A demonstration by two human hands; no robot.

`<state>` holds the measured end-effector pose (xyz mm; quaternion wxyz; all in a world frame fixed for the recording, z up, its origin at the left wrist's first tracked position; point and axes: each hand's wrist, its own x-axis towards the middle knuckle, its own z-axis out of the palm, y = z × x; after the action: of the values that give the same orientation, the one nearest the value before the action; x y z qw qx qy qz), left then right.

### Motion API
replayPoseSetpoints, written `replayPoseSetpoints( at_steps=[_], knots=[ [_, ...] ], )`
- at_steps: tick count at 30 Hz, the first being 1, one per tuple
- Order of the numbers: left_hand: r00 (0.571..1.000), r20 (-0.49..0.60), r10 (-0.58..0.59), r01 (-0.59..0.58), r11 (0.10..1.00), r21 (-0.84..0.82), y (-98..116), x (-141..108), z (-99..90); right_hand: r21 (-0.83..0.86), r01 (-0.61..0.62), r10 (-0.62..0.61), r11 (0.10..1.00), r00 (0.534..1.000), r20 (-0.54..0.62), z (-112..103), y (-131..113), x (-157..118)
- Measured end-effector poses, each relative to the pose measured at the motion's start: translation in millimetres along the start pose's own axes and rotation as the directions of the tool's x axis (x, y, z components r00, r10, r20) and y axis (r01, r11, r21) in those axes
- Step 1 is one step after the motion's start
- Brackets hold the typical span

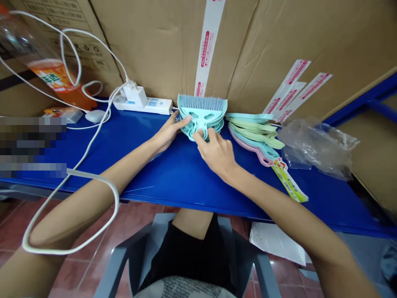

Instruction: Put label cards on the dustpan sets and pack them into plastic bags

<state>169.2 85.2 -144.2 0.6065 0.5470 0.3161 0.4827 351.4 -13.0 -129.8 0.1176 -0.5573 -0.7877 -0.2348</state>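
A stack of mint-green dustpans with a grey-bristled brush (203, 108) on top stands near the back of the blue table (173, 178). My left hand (169, 131) is at the stack's left side, thumb over the top and fingers around the edge. With thumb and fingers closed, my right hand (217, 151) grips the handle end of the top brush. To the right lies a second pile of green, blue and pink dustpans (256, 134).
Behind the table are cardboard boxes (155, 45) with tape. A power strip (158, 105), an orange drink bottle (62, 82) and a looping white cable are at the left. Clear plastic bags (319, 145) and a green-yellow label (290, 182) lie at the right.
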Motion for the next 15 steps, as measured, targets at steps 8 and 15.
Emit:
replayPoseSetpoints(
  at_steps=[8, 15],
  knots=[
    [0.994, 0.081, 0.071, -0.088, 0.972, 0.217, -15, 6, -8.3, 0.075, -0.032, 0.023, 0.997, 0.993, 0.113, 16, 6, 4],
    [0.958, 0.213, 0.19, -0.243, 0.935, 0.257, -22, 11, -8.0, 0.408, -0.146, 0.118, 0.901, 0.989, 0.093, 25, 25, 13]
  ],
)
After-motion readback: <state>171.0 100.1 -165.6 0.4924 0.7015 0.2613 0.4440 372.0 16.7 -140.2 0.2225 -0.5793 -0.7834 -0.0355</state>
